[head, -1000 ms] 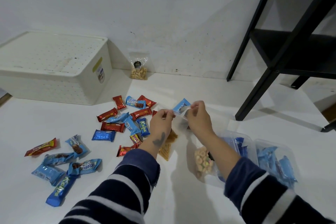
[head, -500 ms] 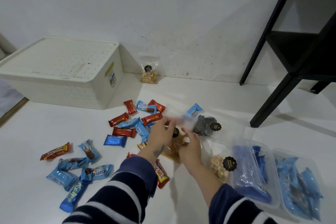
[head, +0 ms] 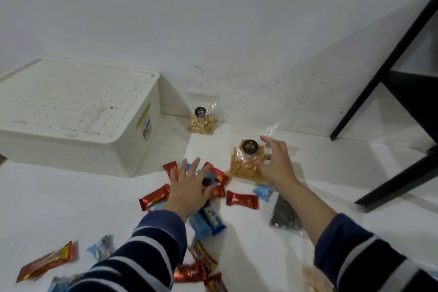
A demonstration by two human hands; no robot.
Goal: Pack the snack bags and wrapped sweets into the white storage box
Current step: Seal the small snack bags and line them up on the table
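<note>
The white storage box [head: 132, 149] stands at the left with its perforated lid on. Red and blue wrapped sweets [head: 241, 200] lie scattered on the white floor in front of it. My left hand [head: 187, 187] hovers flat over the middle of the pile, fingers spread, holding nothing. My right hand [head: 276, 163] has its fingers apart against the right side of a clear bag of orange snack sticks [head: 244, 163] with a black round label. A bag of nuts [head: 201, 121] leans on the wall. A dark snack bag [head: 283, 216] lies beside my right forearm.
A black table frame [head: 388, 168] stands at the right, its legs on the floor. More sweets, such as a long red bar [head: 45, 263], lie near the bottom left. A pale snack bag [head: 315, 277] shows at the bottom edge. The white wall runs close behind.
My view has moved forward and left. The orange stick bag went from between both hands to farther out, near the wall. My left hand left it and spread over the sweets.
</note>
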